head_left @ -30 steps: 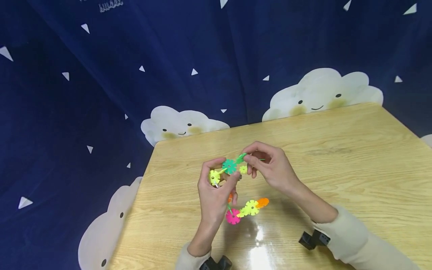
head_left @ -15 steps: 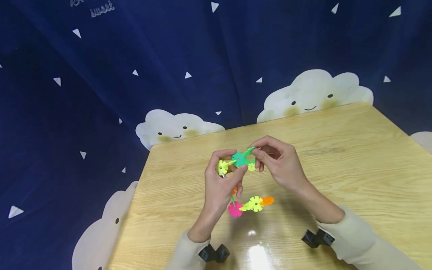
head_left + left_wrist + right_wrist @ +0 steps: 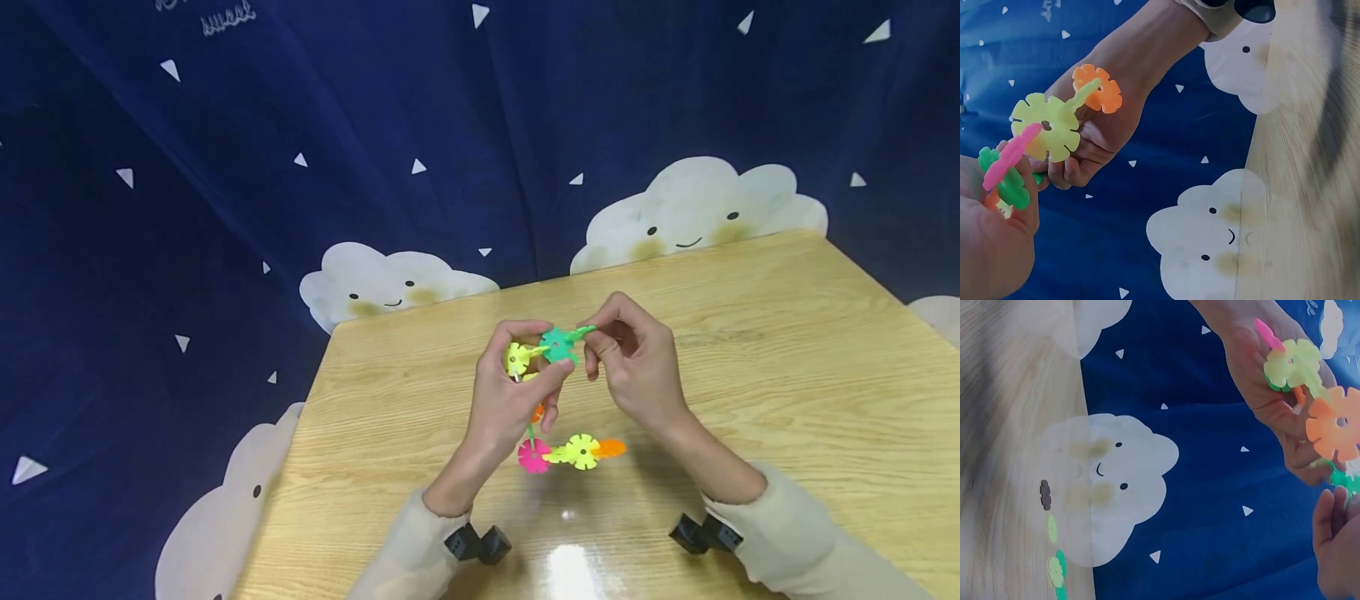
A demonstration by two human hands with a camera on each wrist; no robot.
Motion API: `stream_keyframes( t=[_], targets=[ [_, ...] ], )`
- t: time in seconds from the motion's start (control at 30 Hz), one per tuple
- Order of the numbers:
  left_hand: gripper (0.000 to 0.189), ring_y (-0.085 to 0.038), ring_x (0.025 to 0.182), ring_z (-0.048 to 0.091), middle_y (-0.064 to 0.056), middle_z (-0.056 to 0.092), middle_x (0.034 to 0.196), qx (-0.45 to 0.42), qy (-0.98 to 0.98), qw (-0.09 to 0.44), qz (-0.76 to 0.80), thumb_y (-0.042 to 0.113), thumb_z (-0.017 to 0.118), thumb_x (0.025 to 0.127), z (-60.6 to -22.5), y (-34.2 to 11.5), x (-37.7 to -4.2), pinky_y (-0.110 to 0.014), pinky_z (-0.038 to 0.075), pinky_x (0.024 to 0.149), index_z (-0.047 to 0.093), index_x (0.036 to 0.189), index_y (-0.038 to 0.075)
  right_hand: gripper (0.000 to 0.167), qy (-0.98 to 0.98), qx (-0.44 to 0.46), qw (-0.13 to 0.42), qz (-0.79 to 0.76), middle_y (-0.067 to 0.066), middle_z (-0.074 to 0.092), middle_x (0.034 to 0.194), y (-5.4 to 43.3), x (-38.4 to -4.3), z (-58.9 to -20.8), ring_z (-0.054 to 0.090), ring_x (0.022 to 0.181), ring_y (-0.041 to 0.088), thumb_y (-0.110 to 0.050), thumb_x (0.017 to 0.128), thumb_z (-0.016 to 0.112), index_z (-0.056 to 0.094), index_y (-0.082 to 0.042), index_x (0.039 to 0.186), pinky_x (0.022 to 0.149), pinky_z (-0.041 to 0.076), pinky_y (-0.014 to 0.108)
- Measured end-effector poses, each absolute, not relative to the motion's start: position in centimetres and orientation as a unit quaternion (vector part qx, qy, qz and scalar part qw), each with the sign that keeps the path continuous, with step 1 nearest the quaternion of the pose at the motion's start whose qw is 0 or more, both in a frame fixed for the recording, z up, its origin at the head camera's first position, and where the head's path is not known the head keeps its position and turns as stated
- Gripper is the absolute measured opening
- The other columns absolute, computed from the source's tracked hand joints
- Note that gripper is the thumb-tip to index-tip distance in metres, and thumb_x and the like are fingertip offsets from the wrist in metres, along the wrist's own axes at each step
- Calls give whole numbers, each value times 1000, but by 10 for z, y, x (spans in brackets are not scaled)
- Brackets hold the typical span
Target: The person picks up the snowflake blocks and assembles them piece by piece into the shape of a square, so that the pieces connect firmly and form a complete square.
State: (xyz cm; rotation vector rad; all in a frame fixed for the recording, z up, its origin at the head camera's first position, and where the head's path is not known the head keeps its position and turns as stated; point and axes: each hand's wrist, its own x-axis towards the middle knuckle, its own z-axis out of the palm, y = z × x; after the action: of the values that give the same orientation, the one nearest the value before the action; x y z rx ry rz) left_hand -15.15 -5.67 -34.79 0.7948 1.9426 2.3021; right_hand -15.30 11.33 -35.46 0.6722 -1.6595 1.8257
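Note:
My left hand (image 3: 501, 408) grips a chain of flower-shaped plastic interlocking discs. Between its fingers and thumb sit a teal disc (image 3: 557, 344) and a yellow disc (image 3: 517, 359). My right hand (image 3: 641, 362) pinches a slim green disc (image 3: 581, 333) edge-on, its near end at the teal disc's notched rim. Below the left hand hangs the rest of the chain: a pink disc (image 3: 533, 456), a yellow-green disc (image 3: 583, 452) and an orange disc (image 3: 612, 448) at the end. The left wrist view shows that orange end disc (image 3: 1105, 94) in front of the right hand.
Loose discs lie on the wooden table (image 3: 750, 333), seen in the right wrist view: a dark brown disc (image 3: 1045, 495) and a yellow-green disc (image 3: 1055, 572) over green ones. A dark blue curtain (image 3: 450, 100) with clouds hangs behind the table.
Both hands have moved right and slightly up with the chain. The green disc in the right hand has tipped flatter against the teal disc. The loose discs behind are now hidden in the head view.

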Motion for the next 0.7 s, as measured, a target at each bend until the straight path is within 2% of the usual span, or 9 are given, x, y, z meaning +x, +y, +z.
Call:
stream_keyframes(
  t=[0.2,0.5,0.7],
  targets=[
    [43,-18,38,47,-9,54,62,270,631,17,727,-4,72,92,-348,-57,-154,-35,41,32,53,130,5,13,-615,250,314,679,9,54,72,108,-151,-354,50,50,15,23,93,56,56,11,88,47,44,21],
    [44,-18,38,46,-10,52,60,290,626,32,723,-4,69,94,-347,-58,-157,-38,39,32,50,133,2,12,-611,230,322,685,7,49,71,103,-150,-356,47,51,12,15,95,57,51,11,86,44,40,20],
    [43,-16,42,47,-8,54,62,284,625,48,726,-3,70,94,-348,-57,-158,-27,40,34,51,132,4,18,-590,235,314,705,8,47,70,101,-152,-359,46,50,13,18,98,53,46,9,83,44,39,21]
  ],
)
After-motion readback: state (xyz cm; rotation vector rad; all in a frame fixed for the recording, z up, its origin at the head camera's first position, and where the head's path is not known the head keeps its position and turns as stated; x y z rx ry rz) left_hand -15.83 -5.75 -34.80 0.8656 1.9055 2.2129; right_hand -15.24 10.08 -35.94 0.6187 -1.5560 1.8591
